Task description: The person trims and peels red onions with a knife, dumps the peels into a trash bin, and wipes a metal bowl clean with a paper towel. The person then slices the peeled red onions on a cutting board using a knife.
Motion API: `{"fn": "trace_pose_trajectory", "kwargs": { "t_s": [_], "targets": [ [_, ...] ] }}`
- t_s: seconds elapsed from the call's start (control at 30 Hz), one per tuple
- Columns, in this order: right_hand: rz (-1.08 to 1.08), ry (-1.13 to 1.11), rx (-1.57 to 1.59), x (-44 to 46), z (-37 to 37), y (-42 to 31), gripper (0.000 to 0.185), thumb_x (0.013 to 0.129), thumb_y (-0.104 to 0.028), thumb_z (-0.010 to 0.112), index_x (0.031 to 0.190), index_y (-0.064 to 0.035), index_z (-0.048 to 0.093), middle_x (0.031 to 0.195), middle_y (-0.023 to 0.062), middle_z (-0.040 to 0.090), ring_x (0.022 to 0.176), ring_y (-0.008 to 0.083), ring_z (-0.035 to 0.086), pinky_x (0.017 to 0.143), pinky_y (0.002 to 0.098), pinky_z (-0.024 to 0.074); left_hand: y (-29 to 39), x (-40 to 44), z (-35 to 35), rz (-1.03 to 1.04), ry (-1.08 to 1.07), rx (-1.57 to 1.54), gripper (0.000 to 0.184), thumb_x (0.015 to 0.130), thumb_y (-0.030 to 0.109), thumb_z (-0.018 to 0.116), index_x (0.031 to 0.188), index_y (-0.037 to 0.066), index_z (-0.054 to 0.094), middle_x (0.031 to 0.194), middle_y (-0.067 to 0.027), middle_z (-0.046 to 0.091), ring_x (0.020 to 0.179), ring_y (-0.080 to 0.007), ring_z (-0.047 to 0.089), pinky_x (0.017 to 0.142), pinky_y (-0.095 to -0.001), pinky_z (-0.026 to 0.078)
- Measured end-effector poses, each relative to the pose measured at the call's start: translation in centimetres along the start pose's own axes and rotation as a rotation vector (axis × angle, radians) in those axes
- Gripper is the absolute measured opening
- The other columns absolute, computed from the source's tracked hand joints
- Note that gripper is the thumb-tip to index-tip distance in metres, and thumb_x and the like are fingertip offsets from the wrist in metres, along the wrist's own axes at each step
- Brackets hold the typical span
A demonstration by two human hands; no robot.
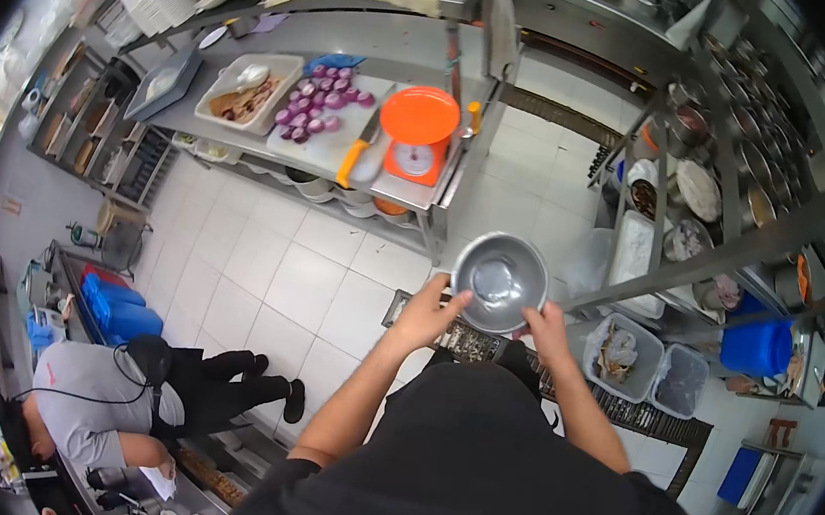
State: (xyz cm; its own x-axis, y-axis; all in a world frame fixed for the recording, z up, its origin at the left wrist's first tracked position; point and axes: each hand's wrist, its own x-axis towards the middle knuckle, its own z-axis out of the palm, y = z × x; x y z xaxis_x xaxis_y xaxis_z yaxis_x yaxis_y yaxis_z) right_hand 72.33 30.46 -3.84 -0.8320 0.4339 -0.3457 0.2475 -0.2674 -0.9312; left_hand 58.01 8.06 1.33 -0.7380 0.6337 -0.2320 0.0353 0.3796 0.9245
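- Head view: the bowl (503, 279) sits between both hands, just ahead of the body; being round, it has no long axis, and neither hand is clearly nearer.
- Left hand (430, 314) and right hand (547, 334) grasp opposite sides of its rim.
- Smooth, shiny grey metal, above pale tiles (328, 299).
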Motion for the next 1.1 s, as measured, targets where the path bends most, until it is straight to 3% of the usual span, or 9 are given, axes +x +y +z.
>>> {"fn": "trace_pose_trajectory", "kwargs": {
  "t_s": [0.1,0.2,0.37,0.53,0.6,0.87,0.93,1.03,1.1],
  "targets": [
    [-0.046,-0.204,-0.105,4.4,5.7,-4.2,0.018,0.097,-0.009,0.061,0.107,0.0036,0.068,0.085,0.005,0.07,0.062,0.0112,0.063,0.055,0.0273,0.0542,0.8,-1.1,-6.3,-0.012,0.225,0.075,0.034,0.105,0.031,0.067,0.106,-0.002,0.063,0.078,-0.0094,0.067,0.071,-0.0179,0.06,0.068,-0.0362,0.05],
    [-0.063,-0.38,-0.188,7.9,11.1,-7.3,0.017,0.102,-0.014,0.062,0.105,0.0017,0.068,0.082,0.0018,0.068,0.061,0.0074,0.06,0.056,0.025,0.0516,-1.1,-1.7,-10.4,0.028,0.438,-0.017,0.029,0.106,0.026,0.064,0.097,-0.001,0.063,0.072,-0.0066,0.06,0.067,-0.0139,0.053,0.064,-0.0339,0.046],
    [-0.085,-0.682,-0.145,12.7,19.0,-10.6,0.024,0.107,-0.025,0.065,0.095,-0.0047,0.064,0.08,0.0001,0.066,0.061,0.0059,0.059,0.056,0.0241,0.048,-6.5,1.0,-18.0,-0.011,0.605,-0.362,0.022,0.109,0.021,0.058,0.102,0.003,0.068,0.071,0.0052,0.049,0.064,-0.0075,0.041,0.058,-0.0303,0.036],
    [-0.078,-0.81,-0.293,18.9,23.5,-14.0,0.03,0.105,-0.024,0.07,0.085,-0.0062,0.057,0.073,-0.0027,0.062,0.062,0.0029,0.052,0.055,0.0245,0.0423,-2.4,9.6,-26.4,-0.089,0.662,-0.442,0.027,0.11,0.02,0.053,0.107,-0.002,0.067,0.085,-0.0012,0.063,0.075,-0.0129,0.063,0.075,-0.0314,0.057],
    [-0.083,-0.803,-0.301,20.9,24.4,-16.0,0.031,0.103,-0.022,0.071,0.083,-0.0054,0.055,0.071,-0.0032,0.06,0.063,0.0025,0.05,0.055,0.0252,0.0412,-2.0,14.5,-29.2,-0.126,0.637,-0.441,0.028,0.11,0.022,0.054,0.107,-0.003,0.067,0.089,-0.0042,0.065,0.079,-0.0153,0.067,0.079,-0.0339,0.061],
    [-0.188,-0.703,-0.282,25.1,26.0,-19.6,0.027,0.103,-0.019,0.07,0.085,-0.0055,0.055,0.073,-0.0026,0.06,0.065,0.0027,0.051,0.058,0.0239,0.0416,0.0,40.4,-34.6,-0.034,0.44,-0.084,0.036,0.103,0.03,0.063,0.101,-0.006,0.065,0.087,-0.0145,0.068,0.071,-0.022,0.071,0.061,-0.0369,0.061],
    [-0.088,-0.596,-0.223,25.2,25.5,-20.2,0.025,0.103,-0.019,0.07,0.087,-0.0052,0.057,0.073,-0.0022,0.062,0.065,0.003,0.052,0.058,0.024,0.0423,2.8,45.8,-33.9,-0.091,0.337,0.048,0.032,0.1,0.027,0.066,0.099,-0.005,0.069,0.09,-0.0222,0.073,0.08,-0.0285,0.076,0.069,-0.0409,0.062],
    [-0.074,-0.304,-0.268,24.6,25.1,-19.8,0.024,0.104,-0.019,0.068,0.089,-0.0044,0.058,0.073,-0.0021,0.063,0.064,0.0022,0.052,0.058,0.0239,0.0427,-0.2,58.7,-30.8,0.014,0.18,0.167,0.023,0.095,0.019,0.066,0.097,-0.004,0.073,0.093,-0.0255,0.075,0.087,-0.0357,0.077,0.078,-0.0437,0.062],
    [-0.006,-0.154,-0.276,23.6,25.2,-20.1,0.024,0.104,-0.019,0.068,0.089,-0.0045,0.058,0.073,-0.0023,0.064,0.064,0.0022,0.053,0.058,0.0237,0.043,-2.4,63.8,-29.3,0.071,0.077,0.284,0.03,0.094,0.025,0.064,0.093,-0.003,0.075,0.092,-0.0249,0.076,0.088,-0.0344,0.077,0.081,-0.0434,0.061]
  ]
}}
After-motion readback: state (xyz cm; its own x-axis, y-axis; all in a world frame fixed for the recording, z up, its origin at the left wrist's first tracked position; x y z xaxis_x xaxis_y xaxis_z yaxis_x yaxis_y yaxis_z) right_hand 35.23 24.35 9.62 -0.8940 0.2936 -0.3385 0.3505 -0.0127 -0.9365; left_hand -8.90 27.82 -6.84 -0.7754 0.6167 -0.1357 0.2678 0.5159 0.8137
